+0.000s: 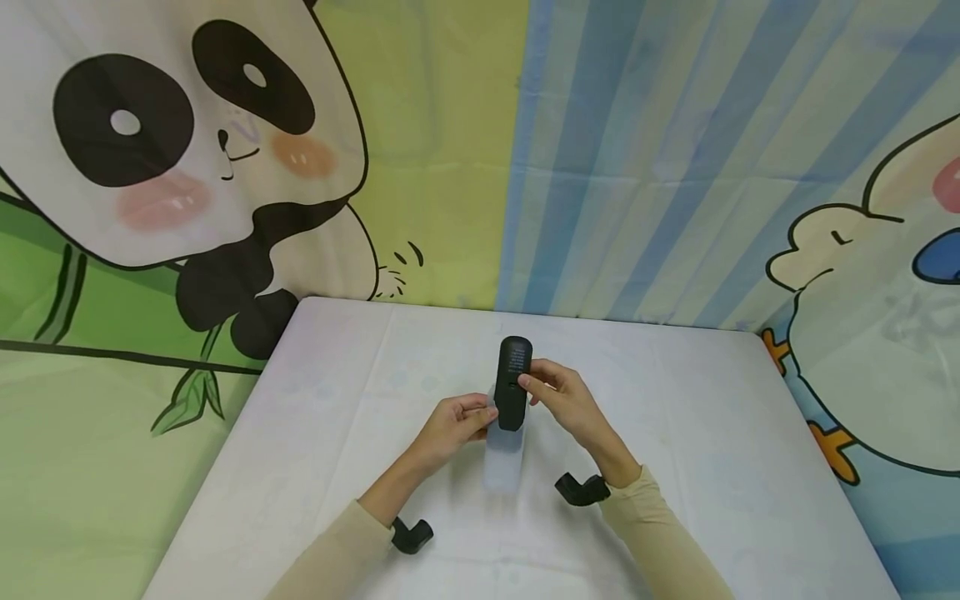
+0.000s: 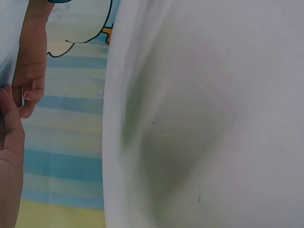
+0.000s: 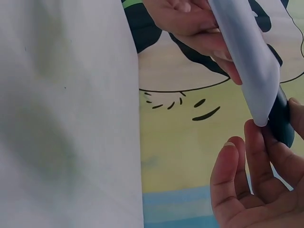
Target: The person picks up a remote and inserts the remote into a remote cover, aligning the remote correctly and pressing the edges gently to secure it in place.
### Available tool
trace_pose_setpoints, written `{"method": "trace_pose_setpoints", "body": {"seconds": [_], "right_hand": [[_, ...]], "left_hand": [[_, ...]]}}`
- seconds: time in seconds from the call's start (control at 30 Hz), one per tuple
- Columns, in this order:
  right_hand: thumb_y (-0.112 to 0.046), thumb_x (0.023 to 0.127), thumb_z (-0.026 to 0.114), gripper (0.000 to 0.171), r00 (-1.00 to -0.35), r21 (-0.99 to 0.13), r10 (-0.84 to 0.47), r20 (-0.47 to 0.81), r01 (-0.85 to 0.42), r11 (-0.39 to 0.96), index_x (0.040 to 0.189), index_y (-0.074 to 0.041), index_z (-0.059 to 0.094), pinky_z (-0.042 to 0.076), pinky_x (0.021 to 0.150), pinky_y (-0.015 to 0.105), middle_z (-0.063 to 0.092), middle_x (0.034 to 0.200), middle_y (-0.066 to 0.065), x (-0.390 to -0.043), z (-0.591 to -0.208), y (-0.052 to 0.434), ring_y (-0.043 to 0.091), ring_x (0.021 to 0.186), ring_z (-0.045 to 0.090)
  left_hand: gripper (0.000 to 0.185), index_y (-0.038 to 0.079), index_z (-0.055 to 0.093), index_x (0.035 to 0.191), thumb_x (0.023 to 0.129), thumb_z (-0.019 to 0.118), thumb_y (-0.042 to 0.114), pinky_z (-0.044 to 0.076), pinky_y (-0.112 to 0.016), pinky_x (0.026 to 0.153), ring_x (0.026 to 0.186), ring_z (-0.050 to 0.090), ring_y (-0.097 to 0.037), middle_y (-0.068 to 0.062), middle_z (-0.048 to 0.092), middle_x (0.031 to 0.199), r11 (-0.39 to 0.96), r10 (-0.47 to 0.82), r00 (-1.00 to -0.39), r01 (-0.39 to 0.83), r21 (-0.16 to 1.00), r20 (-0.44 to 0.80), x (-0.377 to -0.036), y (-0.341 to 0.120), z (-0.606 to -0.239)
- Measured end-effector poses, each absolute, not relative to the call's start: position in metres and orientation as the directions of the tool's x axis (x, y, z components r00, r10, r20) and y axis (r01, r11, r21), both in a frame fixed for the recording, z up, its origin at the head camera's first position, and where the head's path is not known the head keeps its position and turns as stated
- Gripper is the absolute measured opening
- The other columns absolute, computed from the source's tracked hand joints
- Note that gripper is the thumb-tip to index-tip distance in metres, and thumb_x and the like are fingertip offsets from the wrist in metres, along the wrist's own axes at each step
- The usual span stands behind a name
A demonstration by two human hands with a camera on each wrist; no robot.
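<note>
The device [image 1: 512, 385] at frame centre, overlapping the sleeve [image 1: 503, 467], is best steadied above the worktop [image 1: 675, 392] by light edge grips: the curled left hand [image 1: 456, 423] pinches the sleeve, the curled right hand [image 1: 566, 398] the device.

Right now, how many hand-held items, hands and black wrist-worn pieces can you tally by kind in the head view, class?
Long black rounded-end item with pale print: 1
Long pale translucent piece: 1
Bare hands, left hand and right hand: 2
Angled black wrist-worn pieces: 2
Total: 6
</note>
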State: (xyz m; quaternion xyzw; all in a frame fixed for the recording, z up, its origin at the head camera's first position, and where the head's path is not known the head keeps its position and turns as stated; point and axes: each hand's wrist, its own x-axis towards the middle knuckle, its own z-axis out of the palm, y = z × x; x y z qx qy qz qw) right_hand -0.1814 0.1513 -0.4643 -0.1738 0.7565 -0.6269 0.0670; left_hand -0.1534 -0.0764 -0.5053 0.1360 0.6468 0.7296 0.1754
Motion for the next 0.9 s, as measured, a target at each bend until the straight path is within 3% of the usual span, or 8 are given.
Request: {"method": "trace_pose_setpoints", "body": {"seconds": [0.2,0.4,0.63,0.77,0.9], "right_hand": [[-0.013,0.103,0.06,0.027,-0.922,-0.973,-0.374,0.096,-0.166,0.161,0.126,-0.001,0.064,0.053,0.078,0.053,0.068,0.111,0.011,-0.18,-0.468,0.151,0.026,0.095,0.059],[-0.006,0.103,0.058,0.025,-0.919,-0.972,-0.386,0.079,-0.156,0.174,0.125,0.003,0.063,0.053,0.077,0.052,0.068,0.11,0.012,-0.178,-0.466,0.15,0.03,0.093,0.059],[-0.007,0.102,0.059,0.02,-0.903,-0.961,-0.419,0.093,-0.191,0.198,0.118,0.005,0.064,0.053,0.076,0.055,0.067,0.103,0.012,-0.163,-0.44,0.146,0.05,0.094,0.055],[-0.008,0.101,0.06,0.024,-0.907,-0.955,-0.408,0.106,-0.207,0.211,0.122,0.004,0.063,0.054,0.075,0.047,0.066,0.106,0.016,-0.16,-0.438,0.147,0.048,0.094,0.057],[-0.004,0.098,0.065,0.046,-0.911,-0.959,-0.386,0.146,-0.226,0.17,0.141,0.001,0.05,0.055,0.076,0.036,0.065,0.113,0.023,-0.162,-0.439,0.15,0.039,0.096,0.06]], "left_hand": [[0.036,-0.011,0.062,0.121,0.101,0.063,0.018,0.055,-0.04,0.089,0.097,0.067,-0.014,-0.009,0.072,0.109,-0.121,0.43,-0.903,-0.046,0.992,0.011,-0.154,-0.075,-0.504],[0.036,-0.009,0.064,0.121,0.101,0.064,0.022,0.054,-0.045,0.091,0.099,0.068,-0.018,-0.012,0.072,0.111,-0.122,0.421,-0.907,-0.043,0.992,0.012,-0.153,-0.074,-0.503],[0.038,-0.006,0.065,0.12,0.1,0.066,0.026,0.055,-0.04,0.09,0.101,0.068,-0.021,-0.011,0.072,0.111,-0.123,0.408,-0.913,-0.062,0.99,-0.006,-0.153,-0.073,-0.505],[0.04,-0.007,0.064,0.121,0.099,0.066,0.027,0.055,-0.041,0.091,0.101,0.068,-0.02,-0.012,0.072,0.112,-0.124,0.417,-0.909,-0.05,0.991,0.006,-0.153,-0.073,-0.504],[0.04,-0.008,0.063,0.123,0.1,0.065,0.025,0.055,-0.042,0.091,0.102,0.069,-0.02,-0.013,0.072,0.113,-0.122,0.436,-0.9,-0.042,0.992,0.015,-0.152,-0.073,-0.503]]}}
